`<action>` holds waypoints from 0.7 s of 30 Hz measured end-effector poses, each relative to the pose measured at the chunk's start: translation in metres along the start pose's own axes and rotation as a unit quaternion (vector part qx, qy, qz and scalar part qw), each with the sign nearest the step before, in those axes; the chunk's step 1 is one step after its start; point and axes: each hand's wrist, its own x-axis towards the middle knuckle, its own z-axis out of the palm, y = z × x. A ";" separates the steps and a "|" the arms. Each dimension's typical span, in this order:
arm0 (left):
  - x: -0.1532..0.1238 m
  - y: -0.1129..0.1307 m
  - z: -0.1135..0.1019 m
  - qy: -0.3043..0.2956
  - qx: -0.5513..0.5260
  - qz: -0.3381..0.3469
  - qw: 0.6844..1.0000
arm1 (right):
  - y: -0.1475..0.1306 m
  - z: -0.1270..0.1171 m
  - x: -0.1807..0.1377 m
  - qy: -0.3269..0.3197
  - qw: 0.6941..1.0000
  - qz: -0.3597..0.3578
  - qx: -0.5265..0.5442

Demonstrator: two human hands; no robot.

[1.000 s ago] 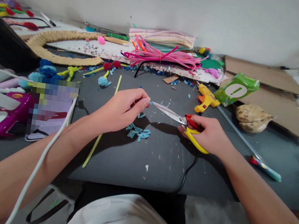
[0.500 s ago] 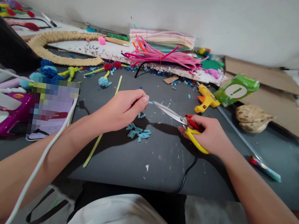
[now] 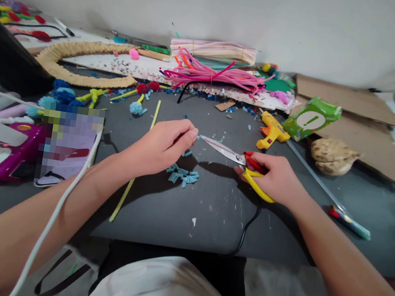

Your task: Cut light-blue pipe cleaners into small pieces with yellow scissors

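My right hand (image 3: pixel 276 179) grips the red and yellow handles of a pair of scissors (image 3: pixel 235 159); the blades point left and their tips reach the fingertips of my left hand (image 3: pixel 162 145). My left hand is pinched shut on a tiny blue piece that I can barely make out. Just below the two hands a small heap of cut blue bits (image 3: pixel 181 174) lies on the dark table (image 3: pixel 209 219). A long yellow-green stick (image 3: pixel 132 178) runs under my left wrist.
A yellow glue gun (image 3: pixel 272 129), a green packet (image 3: pixel 311 118) and a tan shell-like lump (image 3: pixel 333 156) lie to the right. Pink pipe cleaners (image 3: pixel 216 74), a rope ring (image 3: pixel 84 59) and pom-poms (image 3: pixel 137 107) sit at the back. A white cable (image 3: pixel 58 206) crosses my left arm.
The scissor tips have come back against my left fingertips after sitting slightly apart half a second ago. Both hands otherwise stay in place.
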 end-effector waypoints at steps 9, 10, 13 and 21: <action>0.000 -0.001 0.000 0.005 0.005 0.007 1.000 | 0.001 0.001 0.000 0.005 1.000 0.022 0.018; 0.000 -0.001 0.000 0.007 0.004 0.007 1.000 | 0.001 0.001 0.000 0.004 1.000 0.022 0.020; 0.000 0.000 -0.001 0.010 0.002 0.005 1.000 | 0.001 0.000 -0.001 -0.003 0.999 0.021 0.024; 0.000 0.000 -0.001 0.007 0.011 0.006 1.000 | 0.000 0.000 -0.001 -0.008 0.999 0.016 0.029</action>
